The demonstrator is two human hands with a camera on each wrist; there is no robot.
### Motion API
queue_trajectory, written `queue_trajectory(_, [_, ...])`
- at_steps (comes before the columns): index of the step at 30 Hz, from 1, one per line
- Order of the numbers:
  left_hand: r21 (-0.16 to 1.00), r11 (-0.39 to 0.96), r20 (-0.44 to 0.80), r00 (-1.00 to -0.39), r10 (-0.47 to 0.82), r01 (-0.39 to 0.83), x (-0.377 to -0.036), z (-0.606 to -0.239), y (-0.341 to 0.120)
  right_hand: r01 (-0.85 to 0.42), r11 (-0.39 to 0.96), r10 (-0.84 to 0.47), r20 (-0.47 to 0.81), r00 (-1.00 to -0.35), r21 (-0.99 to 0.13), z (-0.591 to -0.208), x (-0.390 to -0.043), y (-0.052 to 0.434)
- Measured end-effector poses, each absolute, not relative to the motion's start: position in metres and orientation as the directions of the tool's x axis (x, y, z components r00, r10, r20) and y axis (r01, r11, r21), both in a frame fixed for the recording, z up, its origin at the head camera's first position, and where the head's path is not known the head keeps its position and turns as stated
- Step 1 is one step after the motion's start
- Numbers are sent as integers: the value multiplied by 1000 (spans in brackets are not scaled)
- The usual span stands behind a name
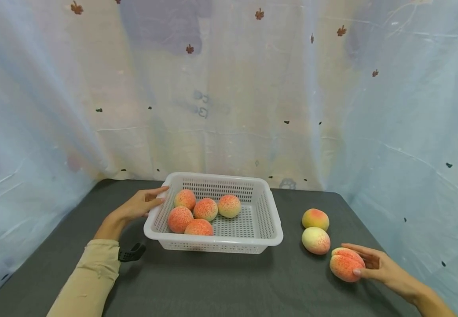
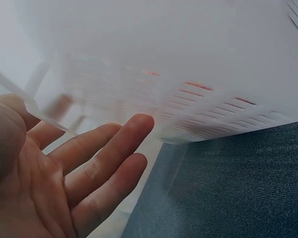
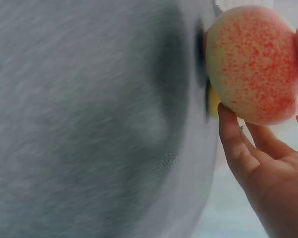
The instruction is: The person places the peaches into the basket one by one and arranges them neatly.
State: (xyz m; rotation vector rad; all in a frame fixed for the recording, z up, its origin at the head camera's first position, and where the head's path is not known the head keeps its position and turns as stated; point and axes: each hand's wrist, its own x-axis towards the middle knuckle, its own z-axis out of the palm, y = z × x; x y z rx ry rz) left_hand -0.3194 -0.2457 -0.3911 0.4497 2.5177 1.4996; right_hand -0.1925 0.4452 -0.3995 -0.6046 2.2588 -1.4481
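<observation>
A white plastic basket [image 1: 229,241] with slotted walls stands on the dark table, holding several red-speckled peaches [image 1: 205,209]. At its left rim, my left hand [image 1: 143,204] grips the edge with thumb and forefinger; in the left wrist view the other fingers [image 2: 107,166] extend loosely beneath the rim, beside the slotted wall. Far to the right, my right hand [image 1: 383,268] holds a red-and-cream peach [image 1: 346,264] between thumb and fingers. The right wrist view shows this peach [image 3: 256,64] close up, fingertips against its side, above the grey cloth.
Two more peaches sit between the basket and my right hand: a yellow-orange one [image 1: 315,219] behind and a pale yellow one with a pink side [image 1: 316,241] in front. A pale patterned curtain [image 1: 232,110] hangs around the dark table [image 1: 213,286]. A black band [image 1: 131,252] is on my left wrist.
</observation>
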Motion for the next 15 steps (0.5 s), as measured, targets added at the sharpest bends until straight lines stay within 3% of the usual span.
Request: queue_trajectory(15, [863,470,9,-935,354,186,-318,-389,-244,-228,392,-537,-20,-843,-891,-378,-201,425])
